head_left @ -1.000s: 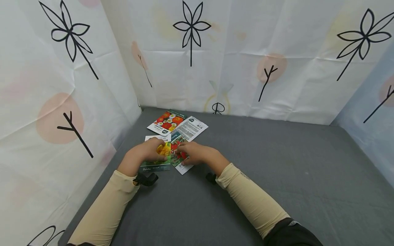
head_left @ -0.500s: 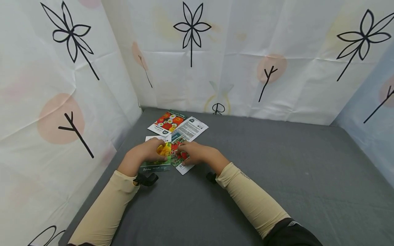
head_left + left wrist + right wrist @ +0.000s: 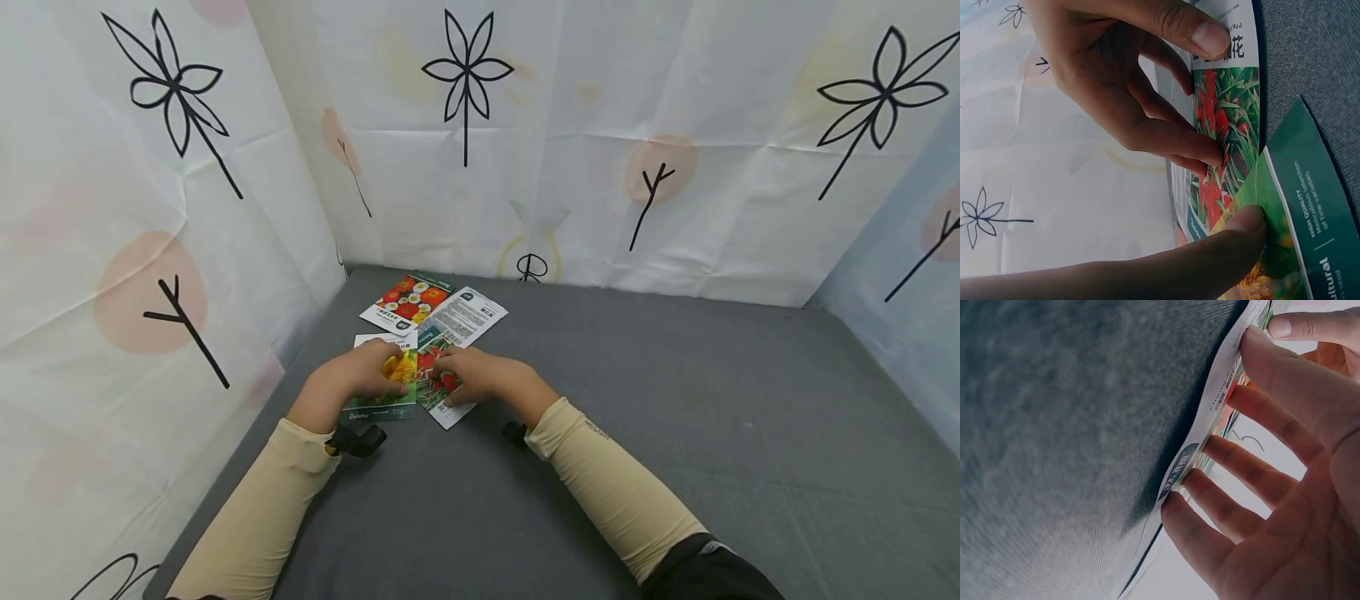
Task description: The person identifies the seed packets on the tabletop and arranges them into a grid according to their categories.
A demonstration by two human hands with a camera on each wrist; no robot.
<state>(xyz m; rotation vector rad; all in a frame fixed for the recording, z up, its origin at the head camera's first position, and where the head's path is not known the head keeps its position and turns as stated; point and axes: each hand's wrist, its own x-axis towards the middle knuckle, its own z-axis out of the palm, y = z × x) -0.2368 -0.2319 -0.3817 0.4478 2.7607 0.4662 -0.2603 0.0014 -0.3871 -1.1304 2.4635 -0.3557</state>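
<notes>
Two flower seed packets lie side by side on the grey table, one with yellow blooms and a green strip (image 3: 381, 412), the other with red blooms (image 3: 429, 390). My left hand (image 3: 358, 372) rests on the yellow-flower packet, and in the left wrist view its thumb (image 3: 1249, 220) presses on the printed face near the edge. My right hand (image 3: 480, 377) touches the red-flower packet with spread fingertips; the right wrist view shows them along the packet's white end (image 3: 1200, 428), which bows slightly. The two packets overlap at their edges in the left wrist view.
Behind the hands lie a packet with orange, red and white flowers (image 3: 408, 302) and a white packet with its text side up (image 3: 467, 315). The grey tabletop (image 3: 675, 417) stretches right, bounded by printed white cloth walls (image 3: 570, 192) at the back and sides.
The head view tilts very slightly. Both hands stay in place on the same two packets, which have barely shifted.
</notes>
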